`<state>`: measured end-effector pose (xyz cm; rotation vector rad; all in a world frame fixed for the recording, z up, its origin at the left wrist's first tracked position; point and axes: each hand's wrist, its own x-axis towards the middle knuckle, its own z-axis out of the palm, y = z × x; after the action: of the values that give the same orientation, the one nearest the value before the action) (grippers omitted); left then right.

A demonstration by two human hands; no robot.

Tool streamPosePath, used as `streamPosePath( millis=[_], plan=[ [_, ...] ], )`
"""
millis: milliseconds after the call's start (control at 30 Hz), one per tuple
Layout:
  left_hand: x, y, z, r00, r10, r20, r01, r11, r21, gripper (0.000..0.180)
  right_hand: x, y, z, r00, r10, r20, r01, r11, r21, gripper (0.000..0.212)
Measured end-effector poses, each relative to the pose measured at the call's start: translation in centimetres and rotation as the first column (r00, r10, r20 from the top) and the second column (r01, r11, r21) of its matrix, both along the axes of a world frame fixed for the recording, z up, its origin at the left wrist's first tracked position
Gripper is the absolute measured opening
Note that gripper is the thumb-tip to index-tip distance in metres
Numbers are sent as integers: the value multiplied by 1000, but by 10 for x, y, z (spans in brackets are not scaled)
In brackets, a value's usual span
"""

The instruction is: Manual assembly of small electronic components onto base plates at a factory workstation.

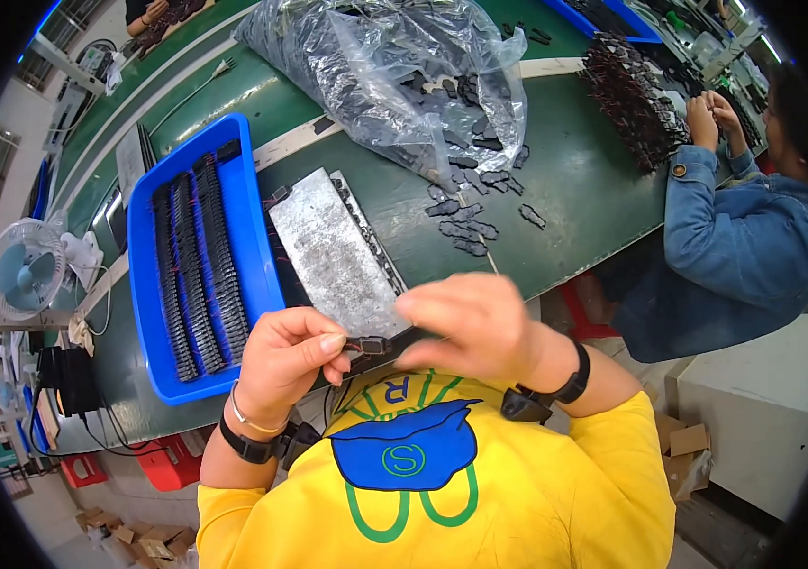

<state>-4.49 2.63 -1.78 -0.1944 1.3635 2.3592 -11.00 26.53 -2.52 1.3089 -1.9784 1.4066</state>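
Observation:
Between thumb and forefinger, my left hand [288, 362] pinches a small black plastic part [367, 345] with a rectangular recess. To its right hovers my right hand [480, 327], blurred by motion, with thumb and fingers apart and nothing visible between them. Just beyond both hands lies a scuffed silver metal plate [328, 248], with a row of small dark parts along its right edge. On the left, a blue tray [250, 180] holds long rows of black parts with some red wires.
A big clear plastic bag [366, 85] of black pieces spills loose black parts [465, 226] onto the green table [574, 142]. At right a person in a denim jacket [745, 237] works beside a heap of wired parts [626, 104]. A fan [27, 272] stands far left.

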Motion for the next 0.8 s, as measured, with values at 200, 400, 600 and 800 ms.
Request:
streamPosePath(
  millis=[200, 400, 600, 800],
  plan=[
    [4, -4, 0, 998, 40, -48, -40, 999, -10, 8, -76, 70, -13, 952, -300, -57, 301, 889, 345, 17],
    [4, -3, -1, 997, 45, -57, -46, 999, -16, 8, -132, 72, -23, 973, -35, -228, 177, 748, 640, 20],
    [13, -12, -4, 995, 82, -53, -86, 994, -67, 9, -135, 75, -28, 985, -69, -158, 161, 698, 698, 22],
    [13, -13, -5, 994, 91, -52, -95, 993, -75, 9, -115, 75, -17, 976, -88, -199, 203, 698, 687, 22]
  ],
)
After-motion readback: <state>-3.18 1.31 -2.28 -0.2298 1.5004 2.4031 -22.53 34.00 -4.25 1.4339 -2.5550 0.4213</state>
